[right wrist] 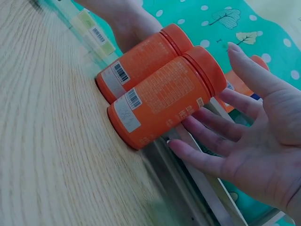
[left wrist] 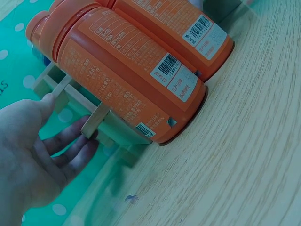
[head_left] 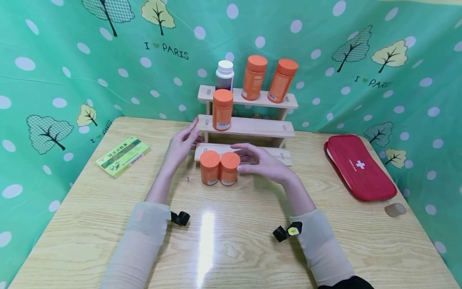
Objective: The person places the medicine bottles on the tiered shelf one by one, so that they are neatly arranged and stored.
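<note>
Two orange bottles stand side by side, touching, on the table in front of a stepped wooden rack (head_left: 260, 127): a left bottle (head_left: 209, 168) and a right bottle (head_left: 229, 169). At the rack's left end is my left hand (head_left: 181, 145); its relaxed fingers (left wrist: 70, 141) lie against the edge of the lower steps. My right hand (head_left: 260, 162) is spread beside the right bottle, with fingers (right wrist: 202, 157) extended in front of the bottom step. Whether its thumb touches that bottle I cannot tell. Another orange bottle (head_left: 222, 110) stands at the left of the middle step.
On the top step are a white-capped bottle (head_left: 225, 74) and two orange bottles, one upright (head_left: 254, 78) and one leaning (head_left: 282, 81). A yellow-green box (head_left: 123, 156) lies at left. A red first-aid pouch (head_left: 361, 168) and a small grey-brown object (head_left: 395, 209) lie at right.
</note>
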Motion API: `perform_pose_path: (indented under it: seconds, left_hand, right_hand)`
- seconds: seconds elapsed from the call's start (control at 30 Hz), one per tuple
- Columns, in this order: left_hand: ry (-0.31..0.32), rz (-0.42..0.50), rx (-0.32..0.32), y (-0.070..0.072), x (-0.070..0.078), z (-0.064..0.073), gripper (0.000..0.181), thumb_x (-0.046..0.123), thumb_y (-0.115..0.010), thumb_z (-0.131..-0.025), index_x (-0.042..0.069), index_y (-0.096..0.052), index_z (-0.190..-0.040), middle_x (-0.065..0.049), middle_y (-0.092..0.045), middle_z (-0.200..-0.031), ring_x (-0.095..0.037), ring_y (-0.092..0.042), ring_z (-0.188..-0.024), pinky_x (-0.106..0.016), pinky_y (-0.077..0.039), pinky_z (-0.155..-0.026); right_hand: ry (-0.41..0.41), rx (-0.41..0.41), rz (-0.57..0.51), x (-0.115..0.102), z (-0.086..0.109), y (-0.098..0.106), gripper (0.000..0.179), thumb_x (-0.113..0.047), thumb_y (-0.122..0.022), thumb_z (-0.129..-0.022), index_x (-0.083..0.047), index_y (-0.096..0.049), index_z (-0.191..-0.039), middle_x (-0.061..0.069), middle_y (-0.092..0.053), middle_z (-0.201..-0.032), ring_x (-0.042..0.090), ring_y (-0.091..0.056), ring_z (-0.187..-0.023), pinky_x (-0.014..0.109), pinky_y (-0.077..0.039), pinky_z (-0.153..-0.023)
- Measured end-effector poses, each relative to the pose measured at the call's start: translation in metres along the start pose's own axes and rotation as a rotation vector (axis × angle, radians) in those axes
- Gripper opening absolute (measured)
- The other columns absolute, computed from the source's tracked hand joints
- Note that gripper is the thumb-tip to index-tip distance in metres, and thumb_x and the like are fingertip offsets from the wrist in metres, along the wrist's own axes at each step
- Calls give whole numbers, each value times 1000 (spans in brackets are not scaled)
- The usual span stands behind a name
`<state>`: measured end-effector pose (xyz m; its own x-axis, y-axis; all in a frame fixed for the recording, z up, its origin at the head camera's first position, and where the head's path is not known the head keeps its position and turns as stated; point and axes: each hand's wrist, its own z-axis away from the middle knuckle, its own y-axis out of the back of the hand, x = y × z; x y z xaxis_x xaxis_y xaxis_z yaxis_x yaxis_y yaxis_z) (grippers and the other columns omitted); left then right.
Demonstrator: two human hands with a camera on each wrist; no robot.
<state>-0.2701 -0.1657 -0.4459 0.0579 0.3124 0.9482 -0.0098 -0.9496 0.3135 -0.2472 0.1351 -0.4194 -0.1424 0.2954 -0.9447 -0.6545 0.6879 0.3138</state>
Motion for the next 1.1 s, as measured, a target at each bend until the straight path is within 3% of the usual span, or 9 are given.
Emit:
perform_pose_path:
  seconds: [0.17, 0.47, 0.83, 1.1]
  left_hand:
    - [-13, -8, -2, 0, 0, 0, 53, 58, -49, -104, 47, -37, -155, -18, -66, -139, -33, -68, -119, -45, -61, -99]
    - [1, -14, -2, 0, 0, 0, 53, 59, -49, -103, 49, -37, -154, -6, -45, -163, -33, -66, -123, -49, -60, -101]
    - [-2, -16, 1, 0, 0, 1, 53, 59, -48, -104, 48, -37, -155, -5, -45, -163, -32, -66, -122, -47, -60, -100]
    - [-7, -8, -6, 1, 1, 1, 51, 55, -49, -105, 48, -37, -155, -15, -58, -150, -35, -67, -122, -49, -60, -101]
  right_hand:
    - [1, 6, 30, 0, -2, -4, 67, -25, -79, -92, -26, -48, -152, 0, -57, -148, 22, -56, -134, 47, -49, -116]
    - [17, 28, 40, 2, -6, -12, 67, -17, -82, -89, -24, -52, -149, 0, -60, -143, 22, -57, -132, 42, -55, -111]
    - [10, 61, 75, 4, -8, -16, 59, -17, -83, -88, -21, -58, -142, 1, -65, -137, 20, -60, -126, 43, -51, -113]
    - [12, 65, 89, 1, -8, -17, 55, -17, -82, -89, -20, -60, -140, 1, -65, -136, 20, -60, -126, 43, -51, -114]
